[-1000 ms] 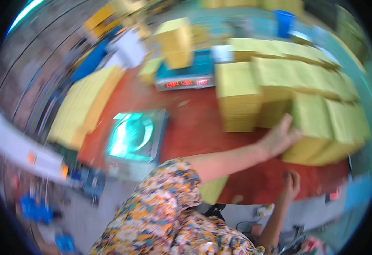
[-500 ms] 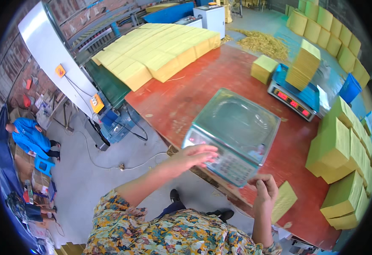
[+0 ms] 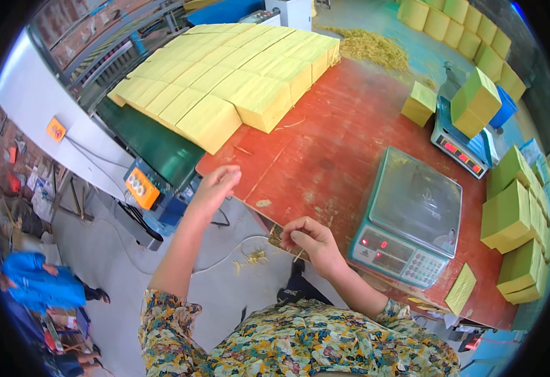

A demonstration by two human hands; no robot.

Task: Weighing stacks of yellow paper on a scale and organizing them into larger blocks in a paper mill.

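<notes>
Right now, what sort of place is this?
Probably a small packing workshop: rows of yellow blocks on a red table, two weighing scales, a conveyor machine, loose straw on the floor.

I see yellow wrapped blocks point(image 3: 237, 81) packed in rows at upper centre, with more stacked at right point(image 3: 507, 213). Two scales show red-lit screens point(image 3: 375, 242), lower right and upper right point(image 3: 457, 151).

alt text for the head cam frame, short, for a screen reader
A person's right hand pinches a thin straw-like strip at the edge of a red table, while the left hand hangs open above the edge. A digital scale and stacks of yellow blocks sit on the table.
</notes>
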